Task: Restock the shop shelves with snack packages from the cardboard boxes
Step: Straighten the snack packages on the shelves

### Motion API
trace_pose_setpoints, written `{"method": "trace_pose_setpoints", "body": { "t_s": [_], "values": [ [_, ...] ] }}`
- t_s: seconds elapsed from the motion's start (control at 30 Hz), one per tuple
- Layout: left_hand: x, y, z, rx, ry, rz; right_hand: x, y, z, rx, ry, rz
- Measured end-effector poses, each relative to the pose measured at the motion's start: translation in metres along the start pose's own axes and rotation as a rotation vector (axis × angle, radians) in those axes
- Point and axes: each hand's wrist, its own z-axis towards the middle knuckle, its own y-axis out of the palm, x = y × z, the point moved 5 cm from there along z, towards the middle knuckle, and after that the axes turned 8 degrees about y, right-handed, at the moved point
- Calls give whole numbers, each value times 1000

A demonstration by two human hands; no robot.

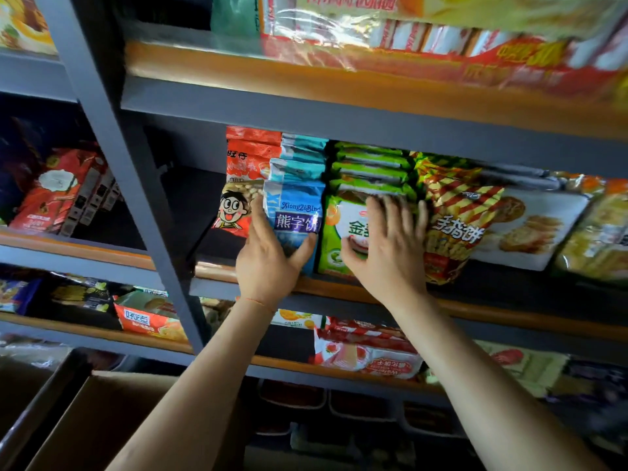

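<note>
A row of blue snack packets (296, 202) stands upright on the middle shelf (475, 309). My left hand (268, 263) grips the front blue packet, thumb on its face and fingers down its left side. Green snack packets (343, 229) stand right beside the blue ones. My right hand (390, 246) lies flat against the front green packet with fingers spread, holding nothing. Red cartoon-face packets (234, 205) stand left of the blue row. A gold striped packet (455, 226) leans at the right of my right hand.
Open cardboard boxes (88, 423) stand on the floor at lower left. A grey upright post (136, 185) divides the shelving. More snack packs (367, 351) lie on the shelf below, and large wrapped packs (424, 39) on the shelf above. Left bays hold red packets (57, 192).
</note>
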Motion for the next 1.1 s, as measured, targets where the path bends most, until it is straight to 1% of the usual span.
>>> {"method": "trace_pose_setpoints", "body": {
  "t_s": [0.17,0.33,0.4,0.5,0.57,0.67,0.73,0.77,0.83,0.9,0.93,1.03,1.07,1.1],
  "values": [
    [-5,5,0,54,19,10,2,1,1,28,-42,112],
    [-4,0,-3,44,-4,-101,3,0,-2,23,-72,242],
    [-2,-2,-1,-4,-30,-96,3,1,-1,-27,-70,197],
    [-1,-4,-1,-100,-67,-85,2,0,3,-131,-115,78],
    [1,-7,0,-131,-92,-95,3,-5,3,-150,-138,21],
    [2,-10,0,-144,-118,-108,9,-25,-12,-59,-131,-8],
    [3,-12,0,-144,-115,-115,15,-38,-31,25,-78,14],
    [3,-12,0,-143,-116,-115,17,-40,-42,31,-52,30],
    [3,-13,0,-141,-124,-110,22,-30,-59,-69,-20,47],
    [5,-13,-1,-139,-118,-102,25,-16,-68,-196,-27,36],
    [5,-13,-2,-141,-113,-102,26,-11,-70,-234,-32,39],
    [5,-10,-2,-153,-100,-132,30,-13,-67,-259,-49,84],
    [5,-10,-2,-144,-110,-156,33,-18,-65,-242,-45,119],
    [5,-12,-2,-102,-113,-153,36,-25,-63,-212,-28,164]
  ]
}}
